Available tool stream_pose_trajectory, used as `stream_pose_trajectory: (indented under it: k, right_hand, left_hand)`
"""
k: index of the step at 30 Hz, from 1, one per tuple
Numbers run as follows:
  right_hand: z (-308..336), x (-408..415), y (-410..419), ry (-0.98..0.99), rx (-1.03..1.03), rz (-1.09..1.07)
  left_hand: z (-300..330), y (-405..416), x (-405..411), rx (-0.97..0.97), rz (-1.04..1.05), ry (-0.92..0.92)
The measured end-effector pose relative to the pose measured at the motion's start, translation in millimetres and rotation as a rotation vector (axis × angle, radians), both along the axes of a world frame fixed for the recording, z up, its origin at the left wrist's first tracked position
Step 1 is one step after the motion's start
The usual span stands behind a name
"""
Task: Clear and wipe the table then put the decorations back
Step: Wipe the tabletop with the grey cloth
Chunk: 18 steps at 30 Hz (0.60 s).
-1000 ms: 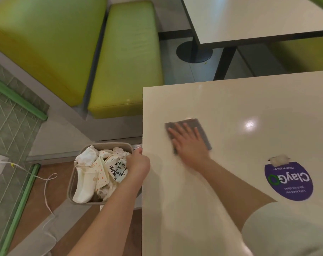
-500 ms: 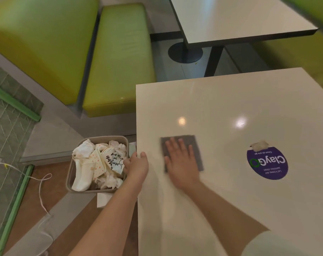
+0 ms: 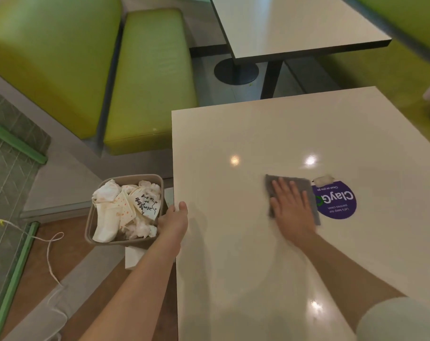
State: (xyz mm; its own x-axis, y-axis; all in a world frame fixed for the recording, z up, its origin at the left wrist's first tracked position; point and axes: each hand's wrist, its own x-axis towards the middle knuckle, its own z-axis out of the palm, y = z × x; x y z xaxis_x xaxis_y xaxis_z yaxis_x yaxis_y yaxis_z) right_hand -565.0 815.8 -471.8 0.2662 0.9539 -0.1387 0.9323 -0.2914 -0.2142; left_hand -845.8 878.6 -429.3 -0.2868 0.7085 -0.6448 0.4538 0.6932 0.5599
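Head view: the right hand (image 3: 291, 206) lies flat, fingers straight and spread, palm pressing the grey cloth (image 3: 304, 187) onto the table (image 3: 233, 242). The cloth is directly under the hand, showing past the fingertips and along both sides. Just beside it, on the hand's outer side, is the round purple ClayGo sticker (image 3: 339, 203); the cloth's edge touches or slightly overlaps it, and a small scrap of tape (image 3: 322, 179) sits just ahead of that.

The left hand (image 3: 173, 216) is well apart to the other side, gripping the table's edge, thumb on top, the other fingers hidden below. Just beyond it, off the table, stands a bin (image 3: 91, 232) full of crumpled paper waste (image 3: 125, 212).

In my judgement the wiping is under way, and the unwiped stretch ahead of and outward from the right hand is that hand's to reach. No decorations are in view.
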Motion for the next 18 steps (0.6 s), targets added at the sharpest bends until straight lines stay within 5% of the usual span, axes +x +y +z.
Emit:
stream_pose_trajectory:
  k: [5,12,18]
  right_hand:
    - [3,-27,5,0.001,-0.012,-0.116]
    - [4,-181,-33,0.103,0.062,0.282]
    - [-3,-147,-37,0.106,0.058,0.405]
  left_hand:
    - [-4,-18,0,-0.034,-0.058,0.12]
    - [-8,-19,-10,-0.061,-0.101,0.121]
    - [-9,-22,-22,-0.048,-0.069,0.059]
